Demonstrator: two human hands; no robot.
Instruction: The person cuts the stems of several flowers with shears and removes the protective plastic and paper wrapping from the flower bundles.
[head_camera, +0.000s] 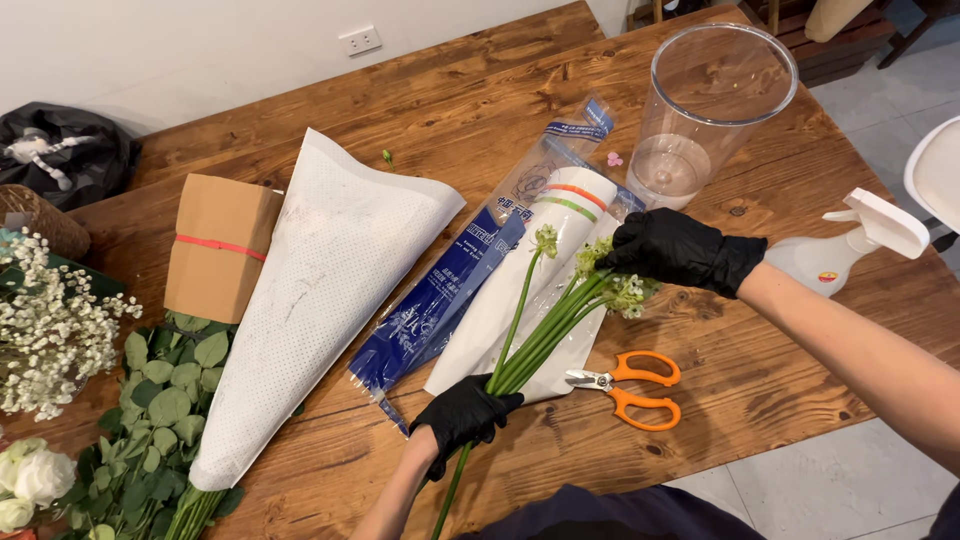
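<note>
Head view: my left hand (462, 412), black-gloved, is closed around a small bunch of green flower stems (530, 345) low on the stalks. My right hand (680, 250), also gloved, has its fingers pinched among the pale green blooms (612, 280) at the top. The bunch lies slanted over the wooden table (440, 110), above its opened clear-and-white sleeve (560, 215).

Progress, as I judge it: this bunch is out of its wrap and in hand. The stems look untrimmed, the orange scissors (632, 388) lie untouched just beside, and the tall clear vase (705, 105) holds no flowers.

Packaging: a blue printed plastic sleeve (440, 300) beside the clear one; a large white perforated paper cone (310, 290) around eucalyptus; a brown card wrap with a red band (218, 245) at left. White spray bottle (850, 245) at right, with a small red-and-yellow label.
</note>
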